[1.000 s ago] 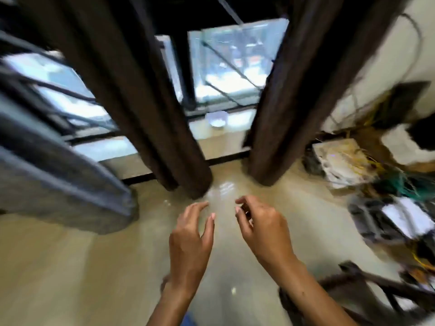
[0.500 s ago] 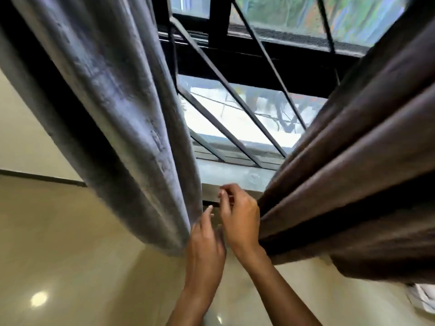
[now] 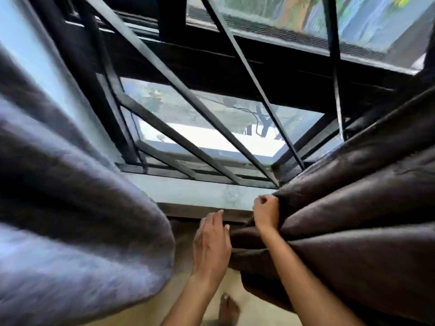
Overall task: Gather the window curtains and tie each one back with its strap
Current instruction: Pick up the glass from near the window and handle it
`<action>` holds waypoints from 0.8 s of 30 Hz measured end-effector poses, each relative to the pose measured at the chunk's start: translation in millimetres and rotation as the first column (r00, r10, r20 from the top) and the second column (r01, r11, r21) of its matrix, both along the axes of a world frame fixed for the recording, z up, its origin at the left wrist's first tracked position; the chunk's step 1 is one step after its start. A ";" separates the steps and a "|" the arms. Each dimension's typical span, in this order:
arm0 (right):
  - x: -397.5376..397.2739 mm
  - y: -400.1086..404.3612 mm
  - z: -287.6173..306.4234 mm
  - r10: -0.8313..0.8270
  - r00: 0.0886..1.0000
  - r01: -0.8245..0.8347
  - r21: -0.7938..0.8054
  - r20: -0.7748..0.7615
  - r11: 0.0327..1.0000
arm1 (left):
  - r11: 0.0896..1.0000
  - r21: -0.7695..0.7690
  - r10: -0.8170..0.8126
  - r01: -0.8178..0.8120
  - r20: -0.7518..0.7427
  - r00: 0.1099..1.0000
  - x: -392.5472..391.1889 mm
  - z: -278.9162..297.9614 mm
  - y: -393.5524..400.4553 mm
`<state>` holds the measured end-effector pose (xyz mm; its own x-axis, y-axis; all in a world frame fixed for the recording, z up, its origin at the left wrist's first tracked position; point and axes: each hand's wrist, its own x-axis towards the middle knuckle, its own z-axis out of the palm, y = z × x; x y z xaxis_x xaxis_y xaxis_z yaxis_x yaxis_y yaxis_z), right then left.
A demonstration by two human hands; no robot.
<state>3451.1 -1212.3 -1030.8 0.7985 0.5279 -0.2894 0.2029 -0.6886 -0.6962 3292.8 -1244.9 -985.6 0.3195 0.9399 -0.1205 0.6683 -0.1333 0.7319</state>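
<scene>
Grey curtain (image 3: 77, 220), dark brown curtain (image 3: 353, 220), black window bars (image 3: 179, 90)

Bare forearms (image 3: 303, 274), no sleeves; one seemingly bare foot (image 3: 228, 309) below.

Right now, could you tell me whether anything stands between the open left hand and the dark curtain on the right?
Nothing visible does. The left hand hovers open just beside the dark curtain, whose edge the right hand already grips.

Open gap over the sill (image 3: 200, 192) between left curtain (image 3: 77, 231) and right curtain (image 3: 353, 220); window bars (image 3: 188, 97) block beyond.
</scene>
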 end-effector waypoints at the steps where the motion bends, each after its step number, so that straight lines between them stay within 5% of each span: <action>1: 12.9 1.7 -10.5 -0.012 0.999 0.010 -0.030 -0.035 0.999 | 1.000 -0.008 0.001 -0.001 -0.003 1.000 9.0 -5.9 5.7; 9: 76.5 47.2 -138.4 -0.010 0.969 -0.047 -0.223 -0.249 0.974 | 0.998 -0.010 -0.066 0.065 -0.132 0.989 74.5 -74.9 50.7; 24: 37.5 37.1 -131.4 0.163 0.964 -0.212 -0.245 -0.208 0.946 | 0.999 -0.005 -0.038 0.038 -0.179 0.983 59.9 -107.2 49.5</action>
